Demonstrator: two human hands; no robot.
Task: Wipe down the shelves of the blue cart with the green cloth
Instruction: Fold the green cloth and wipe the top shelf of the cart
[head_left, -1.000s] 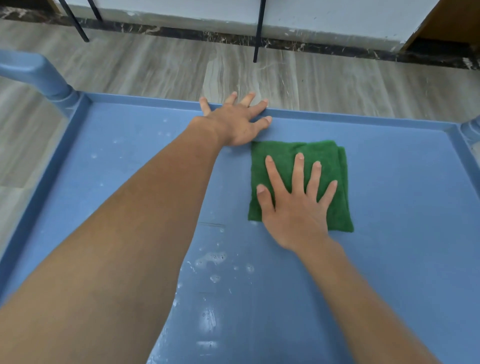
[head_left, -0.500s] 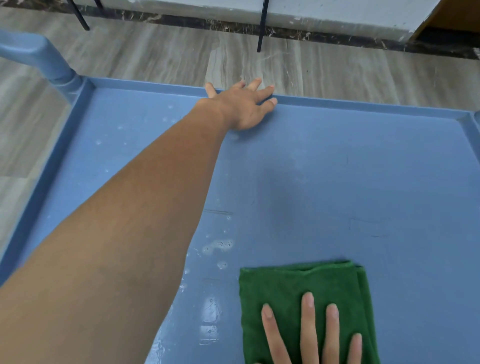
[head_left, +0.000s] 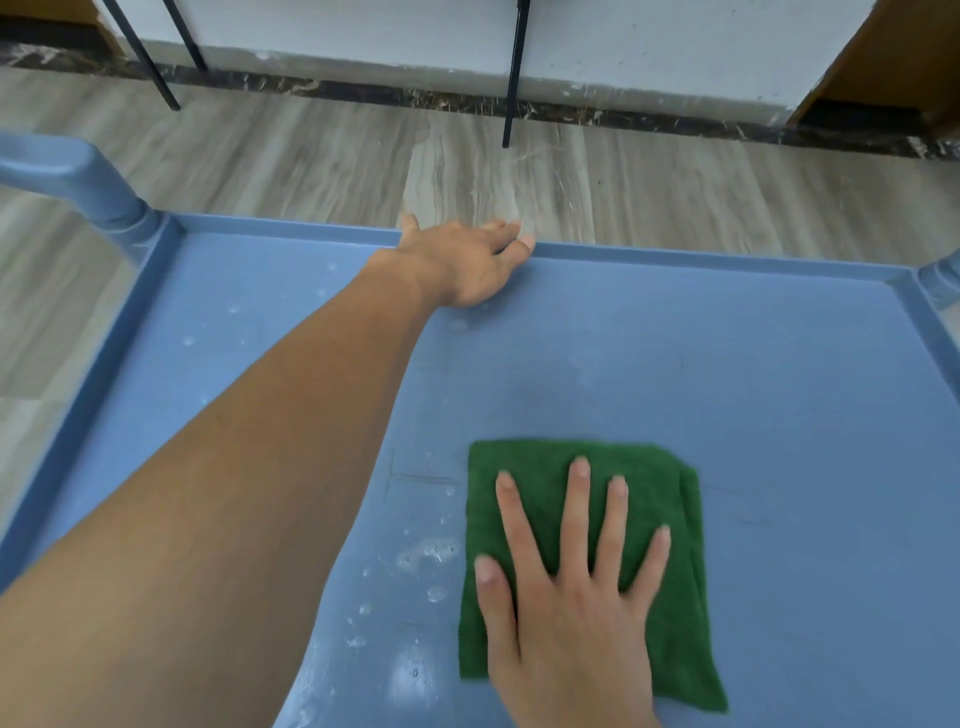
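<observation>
Grey wood-look flooring (head_left: 322, 166) and a white wall base lie beyond the blue cart's top shelf (head_left: 779, 395). Green cloth (head_left: 654, 499): folded, lying flat on the near middle of the shelf. Right hand (head_left: 566, 608): pressed palm-down on the cloth, fingers spread and straight, gripping nothing. Water droplets (head_left: 426, 551): just beside the cloth's left edge. Left hand (head_left: 462, 260): arm outstretched, fingers extended over the shelf's far rim, loosely open.
</observation>
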